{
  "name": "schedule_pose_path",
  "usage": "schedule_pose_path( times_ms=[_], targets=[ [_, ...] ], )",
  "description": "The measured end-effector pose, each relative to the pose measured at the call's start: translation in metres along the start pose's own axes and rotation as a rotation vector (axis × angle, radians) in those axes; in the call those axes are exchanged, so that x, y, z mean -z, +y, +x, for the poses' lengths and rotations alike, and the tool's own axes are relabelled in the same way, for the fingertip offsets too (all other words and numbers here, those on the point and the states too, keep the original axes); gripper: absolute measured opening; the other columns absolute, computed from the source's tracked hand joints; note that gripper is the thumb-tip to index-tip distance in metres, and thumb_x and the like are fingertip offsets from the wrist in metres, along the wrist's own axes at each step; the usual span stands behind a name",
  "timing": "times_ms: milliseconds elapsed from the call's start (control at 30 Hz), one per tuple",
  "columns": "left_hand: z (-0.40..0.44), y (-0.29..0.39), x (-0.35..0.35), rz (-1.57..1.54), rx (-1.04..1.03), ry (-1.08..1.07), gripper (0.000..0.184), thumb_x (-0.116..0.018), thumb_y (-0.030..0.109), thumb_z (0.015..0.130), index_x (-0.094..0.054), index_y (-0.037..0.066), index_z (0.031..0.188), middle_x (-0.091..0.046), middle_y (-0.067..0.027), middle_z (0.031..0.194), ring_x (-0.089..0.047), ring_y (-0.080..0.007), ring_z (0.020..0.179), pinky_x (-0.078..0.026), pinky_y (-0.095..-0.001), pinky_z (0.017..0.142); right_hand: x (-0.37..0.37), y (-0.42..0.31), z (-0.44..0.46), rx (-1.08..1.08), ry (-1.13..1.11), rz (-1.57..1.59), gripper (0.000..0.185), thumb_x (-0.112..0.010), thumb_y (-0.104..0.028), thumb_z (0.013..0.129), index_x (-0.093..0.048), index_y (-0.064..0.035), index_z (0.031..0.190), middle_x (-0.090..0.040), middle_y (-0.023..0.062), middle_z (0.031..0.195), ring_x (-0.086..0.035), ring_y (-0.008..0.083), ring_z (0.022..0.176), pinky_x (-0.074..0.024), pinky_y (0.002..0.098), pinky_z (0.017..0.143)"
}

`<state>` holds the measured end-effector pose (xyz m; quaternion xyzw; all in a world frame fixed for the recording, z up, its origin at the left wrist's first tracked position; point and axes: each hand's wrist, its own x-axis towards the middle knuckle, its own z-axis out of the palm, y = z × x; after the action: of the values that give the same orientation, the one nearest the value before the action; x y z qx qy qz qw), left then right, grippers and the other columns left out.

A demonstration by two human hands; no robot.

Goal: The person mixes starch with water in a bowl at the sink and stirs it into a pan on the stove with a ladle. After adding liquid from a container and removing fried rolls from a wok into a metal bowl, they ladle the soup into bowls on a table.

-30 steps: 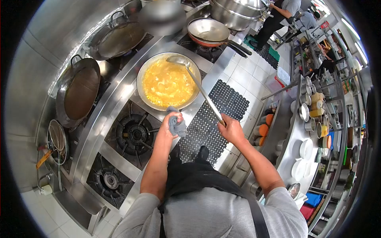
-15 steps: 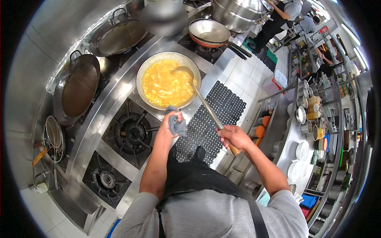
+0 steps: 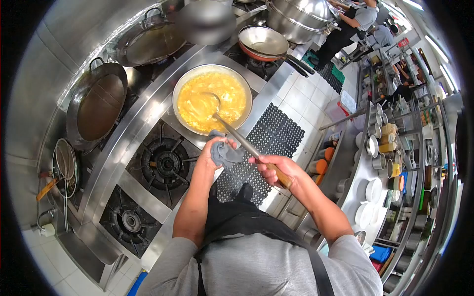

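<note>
A wide round metal wok (image 3: 248,101) stands on the stove, holding a yellow, lumpy egg-like mixture (image 3: 195,101). My right hand (image 3: 282,168) is wrapped round the wooden end of a long-handled ladle (image 3: 236,137), whose bowl is partly sunk in the mixture near the middle. Bunched in my left hand (image 3: 208,154) is a grey cloth (image 3: 227,156), held at the wok's near edge. The fingers are curled round the cloth; whether they also grip a wok handle under it is hidden.
Bare burners (image 3: 168,164) lie left of my arm. Large dark woks (image 3: 96,106) line the back, with strainers (image 3: 65,158) at far left. A frying pan (image 3: 264,42) and steamer pot (image 3: 298,22) stand beyond. Shelves with bowls (image 3: 374,190) are right; a co-worker (image 3: 345,29) stands far off.
The ladle's bowl has swept left and nearer through the mixture. My right hand has moved slightly left with it. My left hand keeps the cloth at the wok's edge.
</note>
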<state>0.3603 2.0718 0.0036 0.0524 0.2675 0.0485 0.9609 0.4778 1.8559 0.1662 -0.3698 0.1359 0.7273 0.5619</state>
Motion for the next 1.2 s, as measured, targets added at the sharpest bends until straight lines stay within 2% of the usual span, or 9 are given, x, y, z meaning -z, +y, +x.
schedule_pose_path(
  times_ms=[300,467,567,600,733,833,967,1133,1200],
  targets=[
    [0.013,0.000,0.014,-0.020,-0.001,-0.047,0.019,-0.070,0.022,0.087,-0.067,0.003,0.090,-0.071,-0.0111,0.089,-0.069,-0.0267,0.084,-0.057,-0.0421,0.082,-0.055,-0.026,0.025,0.264,0.248,-0.455,0.025,-0.062,-0.016,0.100,-0.061,0.0017,0.117,-0.057,0.0011,0.078,-0.050,0.0073,0.052,-0.0419,0.0227,0.042],
    [0.018,0.000,0.014,-0.233,0.035,-0.172,0.016,-0.069,0.014,0.091,-0.057,0.003,0.088,-0.061,-0.0039,0.076,-0.064,-0.0153,0.072,-0.056,-0.0309,0.073,-0.042,-0.030,0.029,0.399,0.411,-0.852,0.022,-0.067,-0.017,0.094,-0.067,0.0032,0.102,-0.060,0.0028,0.071,-0.059,0.0099,0.054,-0.0478,0.0284,0.045],
    [0.016,0.001,0.015,-0.302,0.079,-0.182,0.016,-0.068,0.012,0.092,-0.054,0.004,0.089,-0.058,-0.0018,0.075,-0.062,-0.0131,0.070,-0.054,-0.0292,0.072,-0.029,-0.024,0.025,0.543,0.562,-1.222,0.022,-0.068,-0.017,0.090,-0.066,0.0016,0.101,-0.063,0.0098,0.070,-0.066,0.0188,0.059,-0.0516,0.0361,0.052],
    [0.016,0.002,0.016,-0.336,0.106,-0.181,0.016,-0.068,0.012,0.092,-0.054,0.004,0.090,-0.058,-0.0015,0.075,-0.062,-0.0133,0.070,-0.054,-0.0296,0.071,-0.006,-0.021,0.035,0.670,0.651,-1.449,0.023,-0.069,-0.018,0.087,-0.065,-0.0017,0.103,-0.066,0.0187,0.072,-0.070,0.0333,0.069,-0.0541,0.0457,0.063],
    [0.014,0.009,0.006,-0.364,0.165,-0.123,0.015,-0.067,0.011,0.091,-0.053,0.005,0.093,-0.058,-0.0001,0.073,-0.061,-0.0128,0.067,-0.054,-0.0297,0.069,0.023,-0.006,0.053,0.857,0.864,-1.714,0.026,-0.068,-0.025,0.089,-0.063,-0.0054,0.105,-0.068,0.0217,0.081,-0.067,0.0446,0.079,-0.0535,0.0534,0.074],
    [0.012,0.011,0.000,-0.316,0.175,-0.137,0.016,-0.066,0.011,0.090,-0.052,0.005,0.094,-0.058,0.0004,0.074,-0.060,-0.0123,0.066,-0.053,-0.0288,0.068,0.047,-0.002,0.062,0.830,0.792,-1.696,0.028,-0.066,-0.030,0.093,-0.066,-0.0075,0.109,-0.068,0.0238,0.084,-0.066,0.0453,0.080,-0.0535,0.0532,0.073],
    [0.009,0.010,0.000,-0.395,0.259,-0.190,0.014,-0.064,0.013,0.090,-0.054,0.004,0.096,-0.058,0.0000,0.076,-0.060,-0.0114,0.068,-0.053,-0.0277,0.069,0.115,-0.022,0.083,0.703,0.810,-0.793,0.041,-0.059,-0.035,0.100,-0.068,-0.0005,0.119,-0.070,0.0110,0.085,-0.070,0.0255,0.072,-0.0559,0.0381,0.067],
    [0.007,0.009,-0.001,-0.448,0.278,-0.216,0.046,-0.061,0.049,0.100,-0.054,0.003,0.102,-0.057,-0.0002,0.079,-0.058,-0.0126,0.070,-0.052,-0.0317,0.071,0.244,0.011,0.247,0.672,0.532,-0.409,0.043,-0.059,-0.017,0.097,-0.054,0.0003,0.135,-0.069,0.0081,0.098,-0.065,0.0179,0.070,-0.0535,0.0303,0.060],
    [0.006,0.009,-0.002,-0.426,0.296,-0.233,0.035,-0.063,0.037,0.099,-0.055,0.003,0.104,-0.056,0.0002,0.080,-0.058,-0.0124,0.070,-0.051,-0.0314,0.072,0.235,0.022,0.284,0.657,0.356,-0.095,0.039,-0.061,-0.010,0.094,-0.053,0.0001,0.131,-0.069,0.0085,0.098,-0.065,0.0174,0.072,-0.0534,0.0303,0.059]
  ],
)
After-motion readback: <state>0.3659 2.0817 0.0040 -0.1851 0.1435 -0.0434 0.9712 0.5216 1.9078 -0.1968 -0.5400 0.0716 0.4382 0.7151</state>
